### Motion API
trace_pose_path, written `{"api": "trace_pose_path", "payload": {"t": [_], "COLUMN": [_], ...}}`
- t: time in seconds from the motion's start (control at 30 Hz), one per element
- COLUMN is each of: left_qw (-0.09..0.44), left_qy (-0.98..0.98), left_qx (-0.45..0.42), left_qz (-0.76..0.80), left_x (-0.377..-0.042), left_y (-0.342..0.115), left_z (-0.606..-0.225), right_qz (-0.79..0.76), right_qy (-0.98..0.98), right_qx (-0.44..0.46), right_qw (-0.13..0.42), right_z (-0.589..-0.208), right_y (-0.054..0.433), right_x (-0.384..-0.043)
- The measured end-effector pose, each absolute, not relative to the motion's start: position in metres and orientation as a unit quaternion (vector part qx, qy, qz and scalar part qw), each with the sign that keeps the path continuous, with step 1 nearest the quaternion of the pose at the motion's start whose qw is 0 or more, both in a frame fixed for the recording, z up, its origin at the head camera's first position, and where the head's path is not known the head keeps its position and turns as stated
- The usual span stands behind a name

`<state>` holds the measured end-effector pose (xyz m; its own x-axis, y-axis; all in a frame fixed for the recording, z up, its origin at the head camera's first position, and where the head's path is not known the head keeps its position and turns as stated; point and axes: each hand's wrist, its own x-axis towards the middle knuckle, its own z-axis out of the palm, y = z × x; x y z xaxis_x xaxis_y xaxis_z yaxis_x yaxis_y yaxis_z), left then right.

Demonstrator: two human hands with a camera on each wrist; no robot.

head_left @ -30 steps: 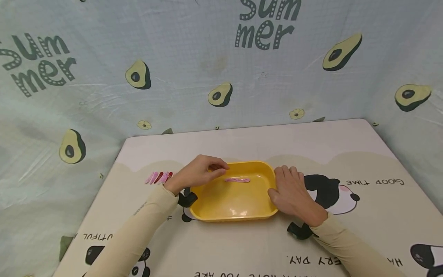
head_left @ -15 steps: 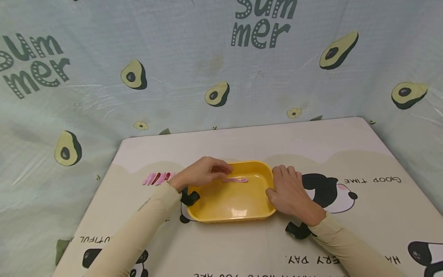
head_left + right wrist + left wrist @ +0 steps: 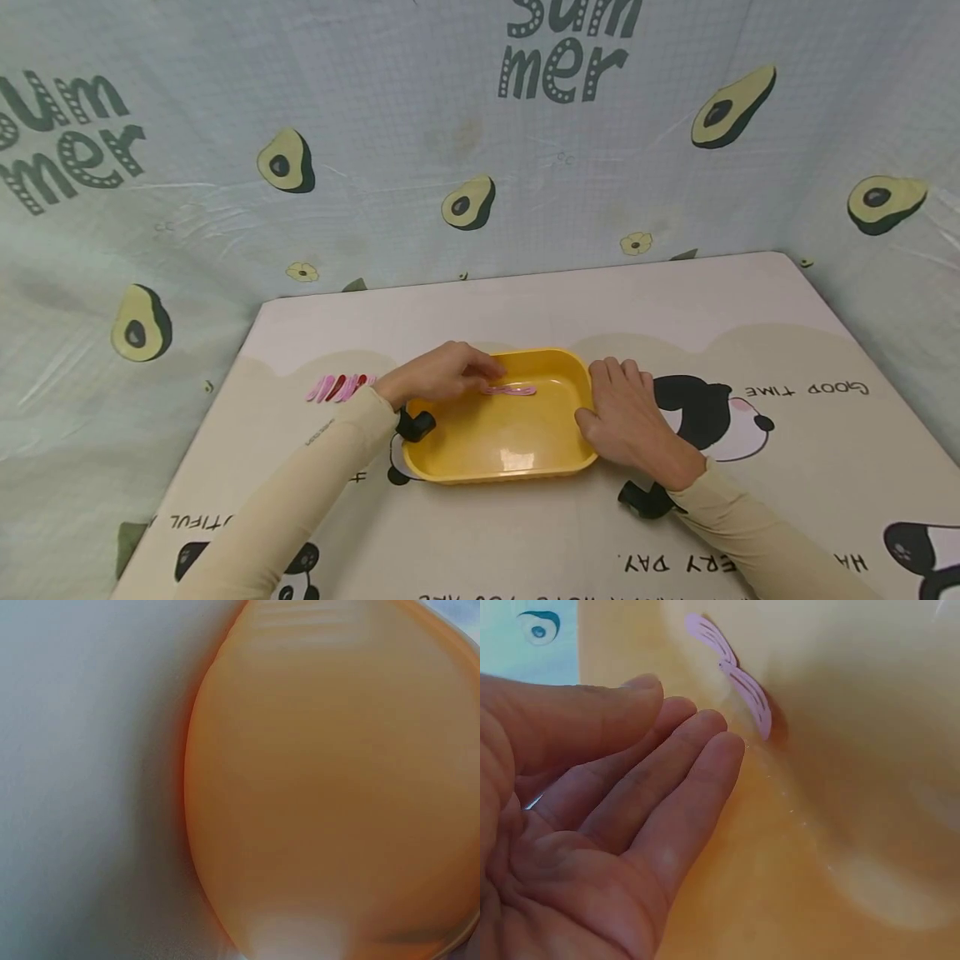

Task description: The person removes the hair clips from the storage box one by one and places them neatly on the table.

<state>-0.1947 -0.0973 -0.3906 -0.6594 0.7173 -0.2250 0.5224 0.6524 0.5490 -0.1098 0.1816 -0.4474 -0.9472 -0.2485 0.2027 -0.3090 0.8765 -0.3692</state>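
Observation:
A yellow tray (image 3: 502, 437) lies on the table in the head view, and its side wall (image 3: 300, 787) fills much of the right wrist view. Two pink hair clips (image 3: 519, 390) lie end to end inside, near the tray's far side. The left wrist view shows the pink clips (image 3: 750, 694) just beyond my left fingertips, with a small gap. My left hand (image 3: 441, 373) hovers over the tray's far left part, thumb and fingers extended and nothing between them. My right hand (image 3: 628, 417) grips the tray's right rim, thumb on the inner side.
Left of the tray, a row of several pink and dark red hair clips (image 3: 339, 387) lies on the table, partly behind my left wrist. The table cover (image 3: 480, 542) has printed pandas and lettering. A curtain (image 3: 390, 167) with avocado prints hangs behind.
My left hand has moved slightly right over the tray, closer to the two pink clips. My right hand stays on the rim. The head view has shifted a little.

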Motion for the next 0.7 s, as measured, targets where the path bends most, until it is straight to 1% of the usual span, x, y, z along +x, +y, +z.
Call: {"api": "trace_pose_path", "payload": {"t": [0.27, 0.7], "left_qw": [0.209, 0.212], "left_qy": [0.883, 0.884], "left_qx": [0.370, 0.370], "left_qz": [0.198, 0.193], "left_x": [-0.1954, -0.1951], "left_y": [-0.0963, -0.0961], "left_z": [-0.3970, -0.4013], "right_qz": [0.200, 0.199], "right_qy": [-0.966, -0.967], "right_qx": [0.144, 0.143], "right_qw": [0.074, 0.071], "right_z": [-0.4478, -0.4472], "right_y": [0.1819, 0.1816], "right_x": [-0.1102, -0.1102]}}
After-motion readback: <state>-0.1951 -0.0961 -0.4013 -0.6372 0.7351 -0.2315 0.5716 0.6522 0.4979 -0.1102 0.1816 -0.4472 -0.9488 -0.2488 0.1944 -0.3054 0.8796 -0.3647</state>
